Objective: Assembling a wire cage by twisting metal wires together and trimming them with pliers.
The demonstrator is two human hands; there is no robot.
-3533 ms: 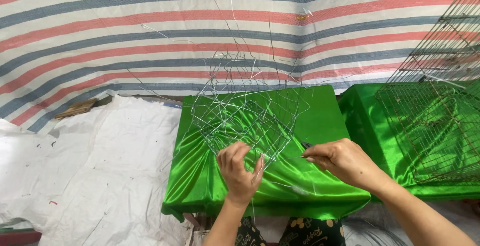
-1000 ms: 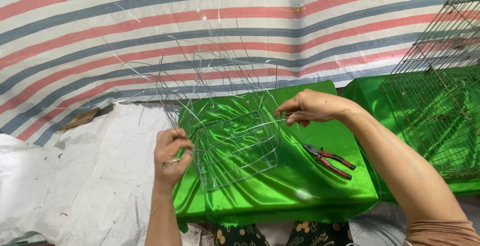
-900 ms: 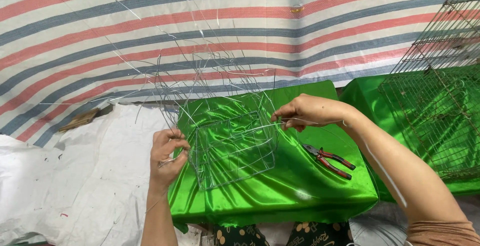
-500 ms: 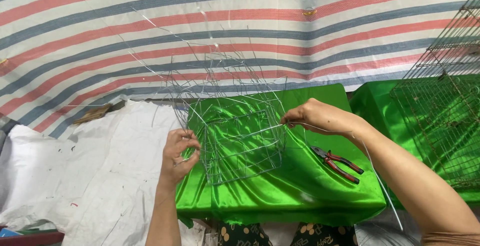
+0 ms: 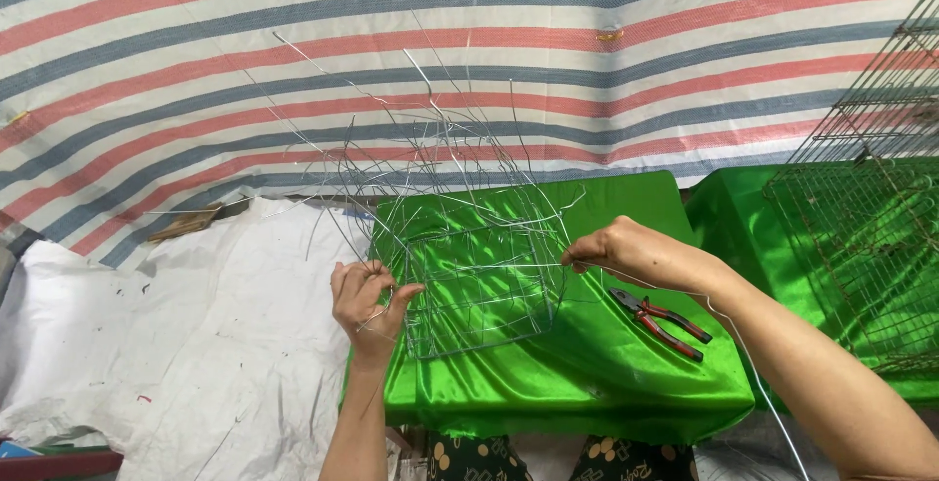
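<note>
Since half a second ago both hands have kept their grips while the view has dipped slightly, and the wire frame sits a little lower between them.

Behind and above the hands hangs a broad woven tarpaulin point(image 5: 293, 70), striped red, grey-blue and off-white, its surface slack and faintly creased. Below it, out past the left hand, lies a rumpled white sheet point(image 5: 166, 344), matt and marked with small dark flecks. Under the hands stretches the tabletop point(image 5: 606, 383), draped in glossy green satin that shines in soft folds. Beyond the right arm a second green-covered surface point(image 5: 724, 217) carries stacked wire mesh panels point(image 5: 861, 217), rigid square grids of thin dull-grey rod leaning up toward the corner.

Between the hands stands the wire frame point(image 5: 484, 285), a boxy, open cage of thin bright metal wire, its lower part squared off and its upper strands springing loose in long, wavy, unbent ends. It rests on the green cloth, spanning from one hand to the other.

The left hand point(image 5: 367, 297) curls at the frame's near left corner, fingers closed around wire strands. The right hand point(image 5: 636, 254) pinches a horizontal wire at the frame's right edge, thumb and fingertips pressed together; a loose strand seems to trail down past the forearm, though it is too fine to be sure.

Just below the right wrist lie pliers point(image 5: 660, 322) with red-and-black handles, apart from both hands.
</note>
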